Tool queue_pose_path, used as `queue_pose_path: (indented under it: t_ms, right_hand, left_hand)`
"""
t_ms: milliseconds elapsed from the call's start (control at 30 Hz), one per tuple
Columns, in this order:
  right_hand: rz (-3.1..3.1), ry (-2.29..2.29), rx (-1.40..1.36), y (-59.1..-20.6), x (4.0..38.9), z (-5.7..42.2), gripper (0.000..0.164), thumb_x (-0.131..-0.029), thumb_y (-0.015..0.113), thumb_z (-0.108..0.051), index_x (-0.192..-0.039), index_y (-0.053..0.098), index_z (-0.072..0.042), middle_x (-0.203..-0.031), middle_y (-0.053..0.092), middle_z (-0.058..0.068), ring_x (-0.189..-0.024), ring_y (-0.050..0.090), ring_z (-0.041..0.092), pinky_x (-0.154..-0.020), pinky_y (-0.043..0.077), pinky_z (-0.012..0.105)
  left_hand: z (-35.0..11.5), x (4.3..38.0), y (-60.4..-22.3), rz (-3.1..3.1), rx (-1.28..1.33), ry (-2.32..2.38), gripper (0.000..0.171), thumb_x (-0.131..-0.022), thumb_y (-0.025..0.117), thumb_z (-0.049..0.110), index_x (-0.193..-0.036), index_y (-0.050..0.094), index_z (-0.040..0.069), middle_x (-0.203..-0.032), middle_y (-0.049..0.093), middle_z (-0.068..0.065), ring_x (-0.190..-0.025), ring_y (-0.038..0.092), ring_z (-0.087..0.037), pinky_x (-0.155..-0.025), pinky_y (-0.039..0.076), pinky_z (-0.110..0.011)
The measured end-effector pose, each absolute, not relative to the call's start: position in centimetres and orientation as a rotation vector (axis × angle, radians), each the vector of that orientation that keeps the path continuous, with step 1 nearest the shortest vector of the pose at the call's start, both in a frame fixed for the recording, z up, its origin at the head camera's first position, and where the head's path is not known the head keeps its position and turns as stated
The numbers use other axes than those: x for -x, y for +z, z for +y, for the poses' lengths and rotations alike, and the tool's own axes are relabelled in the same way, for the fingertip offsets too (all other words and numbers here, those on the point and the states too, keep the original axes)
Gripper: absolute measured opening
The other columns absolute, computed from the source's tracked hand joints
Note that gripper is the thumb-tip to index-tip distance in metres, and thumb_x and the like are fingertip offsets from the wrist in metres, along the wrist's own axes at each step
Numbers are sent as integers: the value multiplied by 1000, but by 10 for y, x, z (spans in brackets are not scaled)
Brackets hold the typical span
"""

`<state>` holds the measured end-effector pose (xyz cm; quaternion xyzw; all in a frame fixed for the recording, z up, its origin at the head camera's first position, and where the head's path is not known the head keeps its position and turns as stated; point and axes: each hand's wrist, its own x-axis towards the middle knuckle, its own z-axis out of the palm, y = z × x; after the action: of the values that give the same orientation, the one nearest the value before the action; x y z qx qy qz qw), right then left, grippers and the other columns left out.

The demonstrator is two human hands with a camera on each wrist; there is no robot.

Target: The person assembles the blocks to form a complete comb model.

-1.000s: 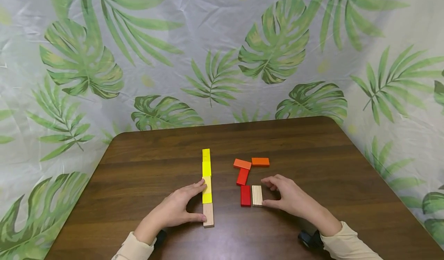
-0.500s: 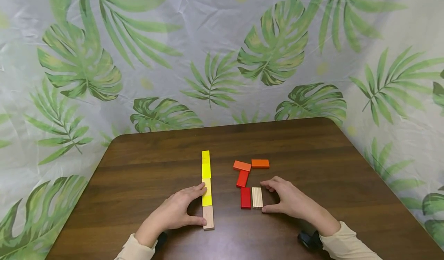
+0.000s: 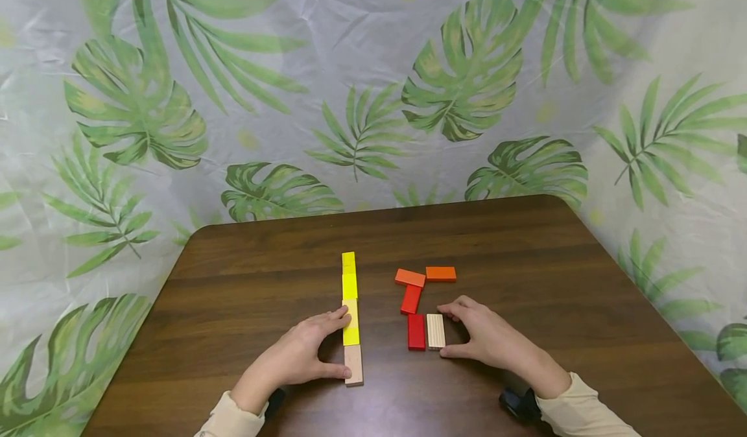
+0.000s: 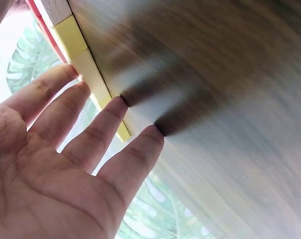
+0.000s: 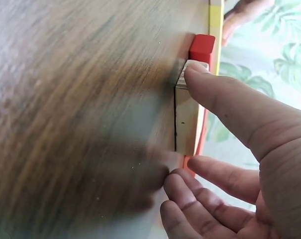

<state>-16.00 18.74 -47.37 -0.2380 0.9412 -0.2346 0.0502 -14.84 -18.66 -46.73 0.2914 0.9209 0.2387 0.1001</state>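
Observation:
A straight row of yellow blocks (image 3: 349,286) runs away from me left of centre, with a light wooden block (image 3: 353,359) at its near end. My left hand (image 3: 303,353) spans the row's left side, thumb on the wooden block, index fingertip on a yellow one. In the left wrist view its fingers (image 4: 98,129) are straight. My right hand (image 3: 490,336) pinches a striped pale wooden block (image 3: 435,330) end to end, thumb (image 5: 205,82) at the near end and index finger at the far corner. Close beside this block lies a dark red block (image 3: 416,332).
Behind the dark red block lie a tilted red block (image 3: 411,299), an orange-red block (image 3: 410,277) and an orange block (image 3: 440,274). All rest on the dark brown table (image 3: 262,255). A leaf-patterned cloth (image 3: 362,67) hangs behind the table's far edge.
The right hand has shifted slightly left against the striped wooden block, its thumb now overlapping the block's near corner. The left hand and the other blocks keep their places.

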Motion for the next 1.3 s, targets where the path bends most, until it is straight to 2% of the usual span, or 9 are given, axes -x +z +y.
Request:
queue_pose_path:
  t_ms: [733,1033,1300]
  right_hand:
    - [2884,-707,657,-475,157,188,65,-81,96,-36,-134,72,-7,-124,67,5,-111,69,21,-99,60,48]
    - [2884,-785,736,-474,160,194,59,-78,98,-33,-125,74,-5,-112,72,-1,-99,67,16,-91,61,39]
    - [2900,-845,708,-472,156,194,59,-78,98,-33,-125,74,-6,-111,73,0,-98,68,16,-88,61,36]
  left_hand:
    - [-185,148,-470,2721,-851,715,89,-84,92,47,-155,57,5,-169,46,-12,-152,51,-40,-120,46,-59]
    - [-184,150,-470,2722,-831,706,90,-84,92,47,-155,57,6,-169,47,-12,-152,50,-41,-121,45,-60]
    - [-186,149,-468,2738,-841,709,89,-83,93,47,-154,59,7,-168,48,-11,-150,53,-39,-119,47,-59]
